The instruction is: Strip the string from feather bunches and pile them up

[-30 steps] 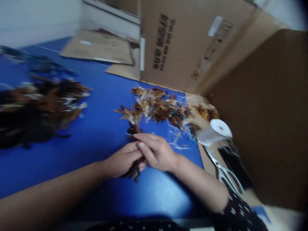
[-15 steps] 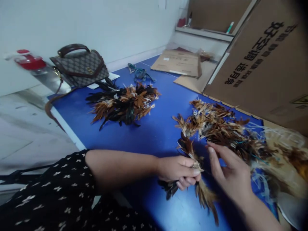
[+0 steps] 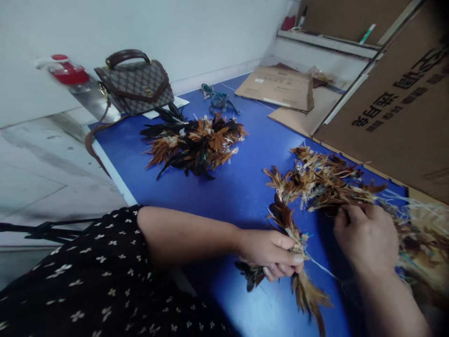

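Note:
My left hand [image 3: 270,252] is closed around the quill ends of a feather bundle [image 3: 308,296], with brown and black feathers sticking out above and below the fist. A thin pale string [image 3: 324,267] trails from the bundle toward the right. My right hand [image 3: 370,236] has its fingers curled in at the near edge of a pile of brown feathers [image 3: 321,178]. Its fingertips are partly hidden, and I cannot make out what they hold.
A second pile of black and rust feathers [image 3: 196,145] lies left on the blue table [image 3: 242,187]. Behind it stand a patterned handbag [image 3: 138,84] and a red-capped bottle [image 3: 82,89]. Cardboard [image 3: 277,89] lies at the back; a big carton [image 3: 393,107] borders the right side.
My right hand has moved right, away from the bundle to the brown pile, and its fingers have curled in. The string from the bundle now shows. The view has shifted a little.

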`<control>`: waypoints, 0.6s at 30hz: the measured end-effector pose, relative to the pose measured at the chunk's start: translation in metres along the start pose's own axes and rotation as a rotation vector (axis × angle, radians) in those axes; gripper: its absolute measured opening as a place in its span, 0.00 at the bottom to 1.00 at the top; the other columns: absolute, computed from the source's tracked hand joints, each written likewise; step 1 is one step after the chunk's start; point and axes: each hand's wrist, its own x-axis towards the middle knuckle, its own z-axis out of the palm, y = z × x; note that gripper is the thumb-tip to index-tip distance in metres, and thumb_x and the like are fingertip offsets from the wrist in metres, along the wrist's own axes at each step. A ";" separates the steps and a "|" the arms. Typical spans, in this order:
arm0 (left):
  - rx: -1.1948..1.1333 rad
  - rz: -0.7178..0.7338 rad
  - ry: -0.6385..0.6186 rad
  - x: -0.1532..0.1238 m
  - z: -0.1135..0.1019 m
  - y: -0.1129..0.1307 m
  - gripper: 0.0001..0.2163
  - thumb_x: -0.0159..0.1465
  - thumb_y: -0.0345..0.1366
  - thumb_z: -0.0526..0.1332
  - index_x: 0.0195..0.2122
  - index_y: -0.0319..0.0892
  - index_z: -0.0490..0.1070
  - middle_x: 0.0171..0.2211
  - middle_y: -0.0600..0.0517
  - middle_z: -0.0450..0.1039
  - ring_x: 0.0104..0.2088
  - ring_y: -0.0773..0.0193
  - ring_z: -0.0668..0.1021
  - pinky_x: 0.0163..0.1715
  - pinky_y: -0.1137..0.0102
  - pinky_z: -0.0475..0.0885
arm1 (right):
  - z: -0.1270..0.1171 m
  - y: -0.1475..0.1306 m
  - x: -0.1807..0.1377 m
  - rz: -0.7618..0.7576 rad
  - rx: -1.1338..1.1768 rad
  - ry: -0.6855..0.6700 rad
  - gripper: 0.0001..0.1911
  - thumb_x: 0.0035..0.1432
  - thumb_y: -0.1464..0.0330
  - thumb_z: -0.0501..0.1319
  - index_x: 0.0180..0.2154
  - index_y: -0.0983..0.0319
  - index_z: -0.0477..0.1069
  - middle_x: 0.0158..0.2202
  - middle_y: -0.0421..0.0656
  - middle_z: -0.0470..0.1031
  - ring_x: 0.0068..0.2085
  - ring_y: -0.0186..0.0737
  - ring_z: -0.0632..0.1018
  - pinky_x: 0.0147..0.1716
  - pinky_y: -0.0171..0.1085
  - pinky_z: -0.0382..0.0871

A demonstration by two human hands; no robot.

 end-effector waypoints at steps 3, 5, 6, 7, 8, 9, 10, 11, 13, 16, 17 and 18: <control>-0.004 -0.009 0.019 -0.001 0.001 0.001 0.28 0.62 0.63 0.77 0.38 0.44 0.69 0.25 0.62 0.54 0.23 0.73 0.55 0.22 0.75 0.53 | -0.007 -0.008 0.001 0.006 0.026 0.028 0.19 0.69 0.71 0.60 0.55 0.66 0.84 0.48 0.64 0.80 0.47 0.65 0.79 0.44 0.57 0.73; 0.012 0.000 0.024 -0.001 0.002 0.001 0.29 0.61 0.64 0.77 0.38 0.45 0.68 0.25 0.62 0.54 0.22 0.73 0.54 0.22 0.75 0.53 | -0.007 -0.021 0.001 -0.056 0.101 -0.002 0.20 0.68 0.72 0.61 0.58 0.64 0.83 0.52 0.61 0.81 0.51 0.63 0.80 0.49 0.57 0.75; 0.023 0.008 0.024 -0.001 0.003 0.001 0.30 0.60 0.65 0.77 0.38 0.45 0.68 0.25 0.62 0.53 0.22 0.73 0.54 0.22 0.75 0.53 | -0.005 -0.029 0.001 -0.099 0.141 -0.033 0.20 0.68 0.72 0.62 0.58 0.62 0.83 0.54 0.58 0.82 0.53 0.62 0.80 0.53 0.57 0.75; 0.033 0.015 0.022 -0.001 0.003 0.001 0.30 0.60 0.66 0.76 0.38 0.45 0.67 0.25 0.63 0.53 0.22 0.73 0.54 0.22 0.75 0.53 | -0.003 -0.037 0.001 -0.141 0.176 -0.066 0.18 0.69 0.70 0.63 0.58 0.60 0.83 0.56 0.55 0.82 0.56 0.62 0.80 0.56 0.58 0.74; 0.040 0.021 0.020 -0.001 0.003 0.001 0.31 0.60 0.66 0.76 0.38 0.45 0.67 0.25 0.63 0.53 0.22 0.73 0.54 0.22 0.75 0.53 | 0.001 -0.045 0.001 -0.177 0.201 -0.097 0.17 0.71 0.68 0.63 0.58 0.58 0.82 0.58 0.53 0.83 0.59 0.62 0.80 0.59 0.60 0.73; 0.044 0.022 0.016 -0.001 0.003 0.001 0.30 0.60 0.66 0.76 0.38 0.45 0.67 0.24 0.63 0.53 0.22 0.73 0.54 0.22 0.75 0.53 | 0.004 -0.053 0.000 -0.203 0.221 -0.122 0.16 0.73 0.67 0.63 0.58 0.58 0.82 0.60 0.52 0.83 0.62 0.63 0.78 0.61 0.62 0.71; 0.046 0.019 0.012 -0.001 0.003 0.001 0.30 0.61 0.66 0.76 0.38 0.45 0.67 0.24 0.62 0.53 0.22 0.73 0.54 0.22 0.75 0.53 | 0.007 -0.059 -0.001 -0.223 0.242 -0.141 0.16 0.75 0.65 0.62 0.58 0.58 0.82 0.62 0.52 0.82 0.64 0.64 0.78 0.62 0.64 0.70; 0.047 0.015 0.010 -0.001 0.003 0.001 0.29 0.61 0.65 0.76 0.38 0.45 0.67 0.24 0.62 0.53 0.22 0.72 0.55 0.22 0.75 0.54 | 0.009 -0.064 -0.002 -0.239 0.265 -0.155 0.16 0.77 0.64 0.60 0.58 0.59 0.82 0.63 0.54 0.82 0.64 0.65 0.78 0.62 0.65 0.70; 0.049 0.005 0.005 0.000 0.002 0.002 0.28 0.63 0.63 0.76 0.37 0.45 0.67 0.24 0.62 0.54 0.22 0.72 0.55 0.22 0.75 0.54 | 0.011 -0.070 -0.003 -0.274 0.324 -0.176 0.18 0.79 0.62 0.58 0.59 0.60 0.81 0.63 0.55 0.82 0.62 0.61 0.80 0.62 0.64 0.71; 0.050 0.000 -0.001 0.002 0.000 0.000 0.26 0.64 0.60 0.76 0.37 0.45 0.67 0.24 0.62 0.53 0.22 0.72 0.55 0.22 0.75 0.55 | 0.009 -0.072 -0.002 -0.329 0.437 -0.186 0.16 0.79 0.62 0.58 0.58 0.56 0.81 0.59 0.49 0.86 0.58 0.50 0.85 0.66 0.58 0.71; 0.046 0.001 -0.007 0.002 -0.001 0.000 0.26 0.64 0.60 0.76 0.36 0.45 0.68 0.24 0.62 0.53 0.22 0.73 0.55 0.22 0.75 0.55 | 0.007 -0.071 -0.001 -0.330 0.467 -0.169 0.15 0.79 0.62 0.59 0.58 0.55 0.81 0.58 0.47 0.86 0.57 0.48 0.86 0.66 0.56 0.72; 0.042 0.004 -0.014 0.003 -0.001 -0.001 0.26 0.63 0.60 0.77 0.36 0.45 0.68 0.24 0.62 0.53 0.22 0.73 0.55 0.22 0.75 0.55 | 0.006 -0.070 0.000 -0.316 0.487 -0.142 0.14 0.78 0.63 0.60 0.57 0.55 0.81 0.56 0.47 0.87 0.55 0.47 0.87 0.65 0.54 0.73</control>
